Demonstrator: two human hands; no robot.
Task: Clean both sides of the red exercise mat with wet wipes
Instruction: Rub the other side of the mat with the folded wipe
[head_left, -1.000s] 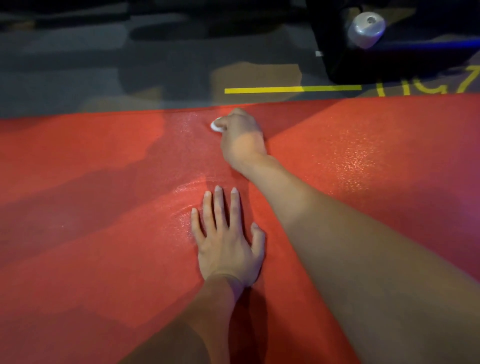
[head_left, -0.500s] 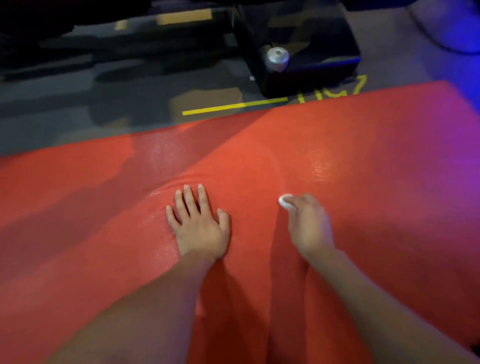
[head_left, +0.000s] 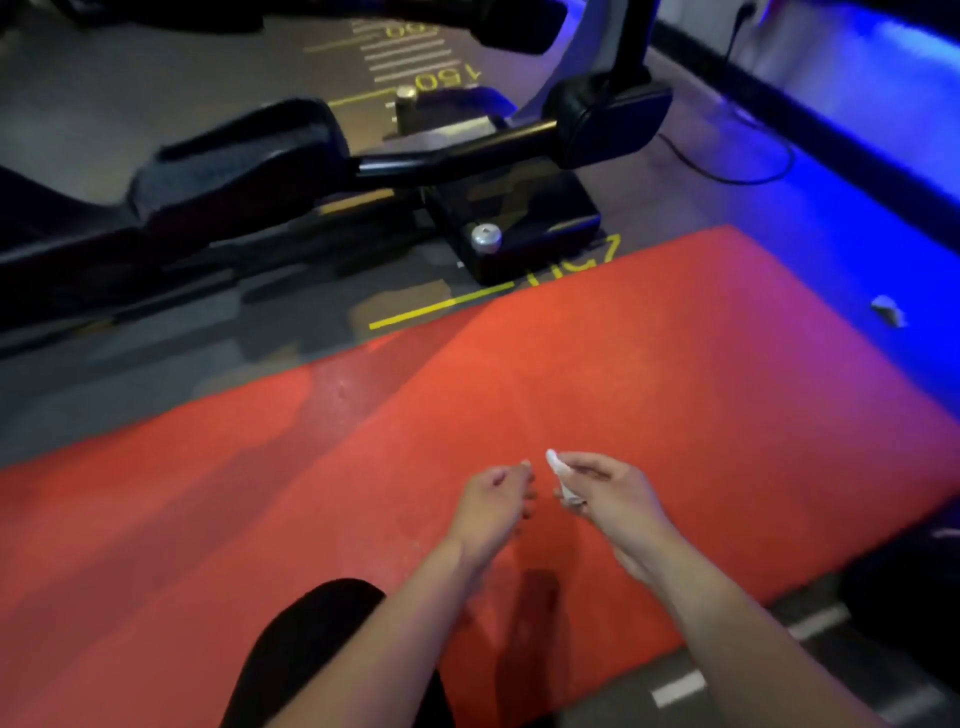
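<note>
your right hand (head_left: 608, 493) is pinching a small balled-up white wipe (head_left: 558, 470) over the red mat (head_left: 649, 374) while your left hand (head_left: 493, 501) hangs loosely curled beside it, holding nothing

Black machine base (head_left: 524, 244) beside mat (head_left: 675, 364)

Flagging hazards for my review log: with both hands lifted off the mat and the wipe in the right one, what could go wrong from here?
1. The wet wipe is bunched small in the right hand; it may clean the red mat patchily, or drop if passed to the left hand.
2. The mat's far edge lies close to the black machine base, so a long stroke could knock knuckles against it.
3. A cable trails on the floor beyond the mat, a possible snag when flipping it.
</note>
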